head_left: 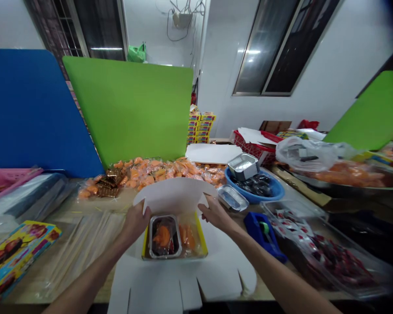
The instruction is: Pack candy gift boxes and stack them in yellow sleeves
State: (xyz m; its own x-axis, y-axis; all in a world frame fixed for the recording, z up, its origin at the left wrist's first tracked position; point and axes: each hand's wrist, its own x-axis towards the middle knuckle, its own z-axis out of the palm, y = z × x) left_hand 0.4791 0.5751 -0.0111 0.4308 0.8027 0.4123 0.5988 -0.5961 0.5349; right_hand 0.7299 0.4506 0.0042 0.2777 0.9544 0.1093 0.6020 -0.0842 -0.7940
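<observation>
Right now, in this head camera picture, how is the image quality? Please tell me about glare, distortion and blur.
In the head view, wide-angle distortion makes the walls and the green board lean; the window and the plastic bag show glare; the box looks fairly sharp, while the lower right corner falls dark and soft.

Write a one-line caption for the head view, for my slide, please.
Left hand and right hand hold a white card flap over a yellow tray with a foil container of orange food.
</observation>
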